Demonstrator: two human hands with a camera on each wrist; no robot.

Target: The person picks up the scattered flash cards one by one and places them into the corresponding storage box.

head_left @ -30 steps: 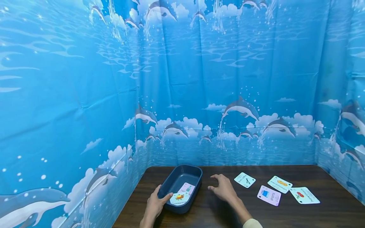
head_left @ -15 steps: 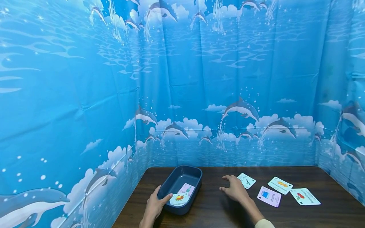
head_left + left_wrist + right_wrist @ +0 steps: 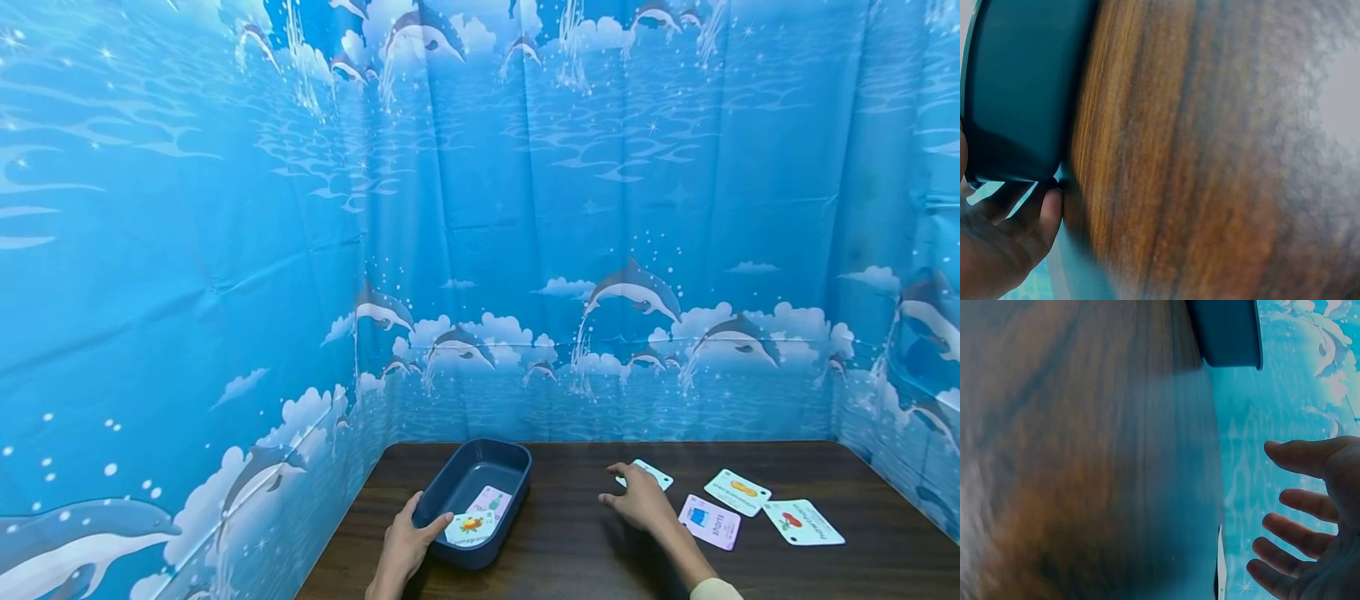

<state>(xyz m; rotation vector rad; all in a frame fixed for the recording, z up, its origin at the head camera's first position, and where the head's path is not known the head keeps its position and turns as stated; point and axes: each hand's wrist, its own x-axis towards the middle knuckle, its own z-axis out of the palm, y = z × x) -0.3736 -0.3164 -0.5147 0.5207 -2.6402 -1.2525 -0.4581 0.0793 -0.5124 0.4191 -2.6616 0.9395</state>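
Note:
My left hand (image 3: 402,540) grips the near left side of a dark blue plastic bin (image 3: 491,460), thumb over the rim. In the left wrist view its fingers (image 3: 1052,209) curl under the bin's end. Inside the bin lie a pomegranate picture card (image 3: 470,531) and, partly beneath it, a pink card (image 3: 495,501). Over the table my right hand (image 3: 639,500) holds nothing, its fingers spread and relaxed. It partly hides a white picture card (image 3: 656,474) just beyond. Close to its right lies a pink shorts card (image 3: 708,522). The right wrist view shows a card edge (image 3: 1222,565) below the fingers.
Two more picture cards, one with a peanut (image 3: 738,492) and one with red fruit (image 3: 804,523), lie farther right on the dark wooden table (image 3: 570,467). A blue dolphin-print curtain (image 3: 480,250) hangs behind the table and along its sides.
My right hand has moved rightward from beside the bin toward the cards and now covers part of the nearest white one. My left hand and the bin stay in place.

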